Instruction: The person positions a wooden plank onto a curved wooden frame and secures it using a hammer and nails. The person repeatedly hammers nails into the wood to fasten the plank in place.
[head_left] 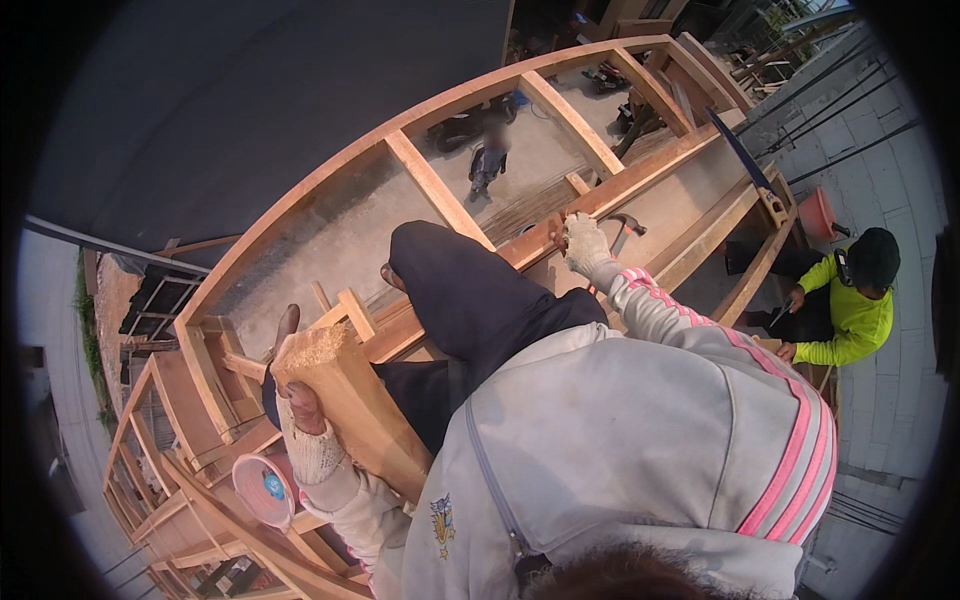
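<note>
My left hand [308, 410], in a pale knitted glove with bare fingertips, grips a thick wooden board [355, 400] by its edge. The board's rough sawn end points away from me, and its near end lies against my jacket. My right hand [587, 243], in a similar glove, is curled over the edge of a long wooden beam [640, 180] of the frame. Just right of that hand a claw hammer [628, 228] lies on the panel, its handle partly hidden by my arm.
A curved timber frame with crosspieces [435, 188] surrounds my legs, high above the ground. A handsaw [745, 160] leans at the right. A pink bucket [265, 490] hangs left. A co-worker in yellow [850, 315] sits right; another person [488, 165] stands below.
</note>
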